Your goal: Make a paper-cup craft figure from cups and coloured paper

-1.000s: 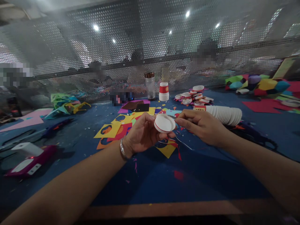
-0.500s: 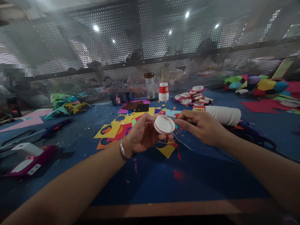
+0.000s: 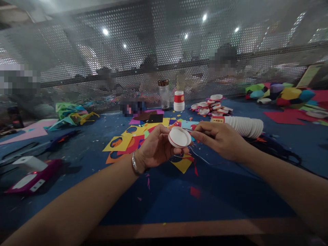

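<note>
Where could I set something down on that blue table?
Mostly open: the blue table between the red scrap and the brown front edge. Crowded: beyond the left hand and its shallow white cup, where paper sheets overlap, and beyond the right hand, where stacked cups lie.

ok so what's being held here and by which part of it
The left hand holds the shallow cup by its side and from below; the right hand pinches a thin thing, which part is unclear.
</note>
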Demonstrator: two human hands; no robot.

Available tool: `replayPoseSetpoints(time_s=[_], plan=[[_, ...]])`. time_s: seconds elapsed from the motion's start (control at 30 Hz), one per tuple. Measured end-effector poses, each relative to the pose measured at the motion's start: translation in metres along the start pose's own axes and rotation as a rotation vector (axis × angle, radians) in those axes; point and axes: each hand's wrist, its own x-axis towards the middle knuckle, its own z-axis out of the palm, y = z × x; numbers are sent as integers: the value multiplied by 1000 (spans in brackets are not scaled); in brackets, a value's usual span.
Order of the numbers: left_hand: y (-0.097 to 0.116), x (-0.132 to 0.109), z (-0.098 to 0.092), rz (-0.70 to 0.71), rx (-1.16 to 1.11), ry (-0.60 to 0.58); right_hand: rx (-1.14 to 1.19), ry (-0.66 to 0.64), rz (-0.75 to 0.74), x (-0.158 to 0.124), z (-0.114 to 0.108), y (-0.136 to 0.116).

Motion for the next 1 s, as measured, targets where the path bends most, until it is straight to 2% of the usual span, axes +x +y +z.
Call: replayPoseSetpoints(time_s=[0.2, 0.73, 0.87, 1.0], plan=[[-2, 1, -1, -1, 15, -8, -18, -32, 10, 1, 0, 0], [-1, 4, 3, -23, -23, -63, -3, -15, 52, 2, 1, -2], [-1, 4, 2, -11, -37, -8, 81, -2, 107, 6, -3, -7], [0, 3, 2, 22, -43, 65, 315, -40, 244, 8, -4, -10]])
